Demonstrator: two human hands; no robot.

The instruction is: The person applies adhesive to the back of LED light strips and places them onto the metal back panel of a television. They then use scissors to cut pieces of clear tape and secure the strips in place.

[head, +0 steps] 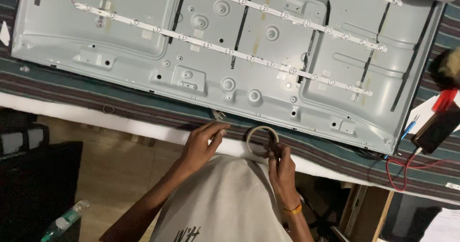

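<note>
Head view showed the right hand (281, 163) pinching the tape roll (262, 140) at its near rim, ring standing just beyond those fingers, while the left hand (201, 143) hovered beside it, 2 fingers narrowly together, holding nothing visible.

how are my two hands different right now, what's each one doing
The right hand pinches the roll of tape at its lower rim; the left hand holds nothing clearly visible, fingers stretched toward the striped cloth. The right wrist wears an orange band; the left is bare. Both sit at the table's near edge, below the metal panel.
</note>
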